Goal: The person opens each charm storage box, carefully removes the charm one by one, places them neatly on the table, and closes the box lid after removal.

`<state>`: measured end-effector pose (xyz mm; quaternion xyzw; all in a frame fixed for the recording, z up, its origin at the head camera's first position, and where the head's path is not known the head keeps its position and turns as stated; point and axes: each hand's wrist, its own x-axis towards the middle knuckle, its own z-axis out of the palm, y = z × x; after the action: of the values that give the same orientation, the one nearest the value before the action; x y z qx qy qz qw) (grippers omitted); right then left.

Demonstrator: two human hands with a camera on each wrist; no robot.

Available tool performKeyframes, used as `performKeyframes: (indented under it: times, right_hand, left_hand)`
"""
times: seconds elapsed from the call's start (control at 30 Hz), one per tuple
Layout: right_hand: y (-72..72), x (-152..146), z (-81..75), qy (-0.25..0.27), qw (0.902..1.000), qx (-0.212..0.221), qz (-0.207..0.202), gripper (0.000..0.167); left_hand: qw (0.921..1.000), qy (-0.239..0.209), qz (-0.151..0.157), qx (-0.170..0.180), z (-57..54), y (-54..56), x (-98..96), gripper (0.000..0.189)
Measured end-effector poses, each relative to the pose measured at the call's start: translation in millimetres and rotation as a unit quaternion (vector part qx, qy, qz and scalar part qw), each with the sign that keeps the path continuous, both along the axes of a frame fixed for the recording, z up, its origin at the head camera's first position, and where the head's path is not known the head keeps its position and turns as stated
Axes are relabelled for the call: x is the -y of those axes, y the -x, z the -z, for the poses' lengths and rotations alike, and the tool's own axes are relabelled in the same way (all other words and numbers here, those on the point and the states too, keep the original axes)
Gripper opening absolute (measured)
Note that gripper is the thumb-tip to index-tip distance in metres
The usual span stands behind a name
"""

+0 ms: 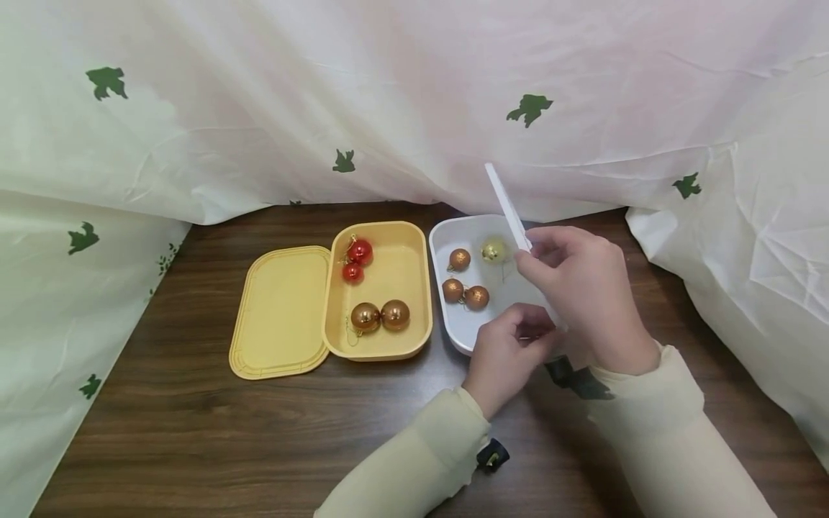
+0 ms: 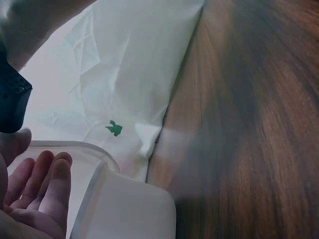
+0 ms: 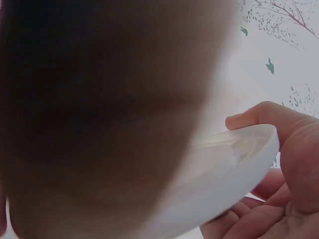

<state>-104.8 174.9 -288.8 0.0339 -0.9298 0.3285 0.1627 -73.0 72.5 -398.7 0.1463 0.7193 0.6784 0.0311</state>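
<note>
My right hand [image 1: 586,288] holds a white lid [image 1: 506,201], tilted up nearly edge-on above the white box [image 1: 453,234]. In the right wrist view, the thumb lies over the lid's rim with fingers beneath; a dark blur covers much of that view. Loosely bent, the fingers of my left hand [image 1: 508,352] are at the box's near side, and the left wrist view shows nothing between them and the thumb. Inside the box lie three copper bauble ornaments [image 1: 477,298] and a pale gold bauble [image 1: 494,250]. Both hands hide its near right part.
Left of the white box stands a yellow box [image 1: 401,270] with two red baubles [image 1: 360,252] and two shiny bronze baubles [image 1: 395,314]. A yellow lid [image 1: 285,313] lies flat beside it. White cloth [image 1: 414,101] with green bird shapes surrounds the dark wooden table [image 1: 259,439].
</note>
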Motion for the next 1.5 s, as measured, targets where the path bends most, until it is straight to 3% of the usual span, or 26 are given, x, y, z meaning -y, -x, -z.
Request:
performKeyframes:
  times: [0.17, 0.37, 0.5, 0.73, 0.87, 1.1, 1.23, 1.3, 1.47, 1.5]
  right_hand:
    - [-2.0, -4.8, -1.6, 0.005, 0.9999, 0.008, 0.009, 0.029]
    - [-4.8, -11.8, -0.6, 0.024, 0.9992, 0.010, 0.030, 0.027]
    - [-7.0, -21.7, 1.5, 0.055, 0.9972, 0.002, 0.051, 0.026]
    - [-15.3, -49.8, 15.9, 0.149, 0.9844, -0.004, 0.093, 0.027]
    - [-21.2, -64.6, 25.9, 0.195, 0.9743, -0.009, 0.112, 0.025]
    - [-25.3, -86.4, 35.5, 0.226, 0.9602, -0.006, 0.164, 0.026]
    - [-23.2, -100.3, 41.5, 0.261, 0.9459, 0.014, 0.192, 0.027]
    - [-21.8, -108.3, 44.2, 0.301, 0.9310, 0.031, 0.204, 0.028]
    - [-16.3, -124.7, 52.8, 0.442, 0.8676, 0.036, 0.226, 0.027]
    - [-15.1, -127.0, 55.1, 0.457, 0.8594, 0.030, 0.227, 0.027]
  left_hand:
    - [0.9989, 0.029, -0.018, -0.032, -0.1, 2.4, -5.6, 0.008]
    - [0.9960, 0.057, -0.011, -0.068, -0.3, 3.7, -8.6, 0.008]
    - [0.9876, 0.105, -0.009, -0.117, -1.6, 4.6, -10.0, 0.009]
    - [0.9462, 0.225, -0.013, -0.232, 0.1, 7.1, -18.0, 0.009]
    - [0.9262, 0.281, 0.006, -0.252, 0.2, 6.5, -22.1, 0.010]
    - [0.8777, 0.374, 0.031, -0.299, -5.2, 6.6, -30.1, 0.012]
    - [0.8642, 0.401, 0.046, -0.301, -7.5, 7.4, -33.9, 0.012]
    - [0.8616, 0.409, 0.052, -0.296, -8.1, 7.7, -35.0, 0.011]
    - [0.8560, 0.421, 0.065, -0.292, -9.1, 7.7, -33.6, 0.011]
    - [0.8560, 0.422, 0.068, -0.291, -9.3, 7.6, -32.3, 0.010]
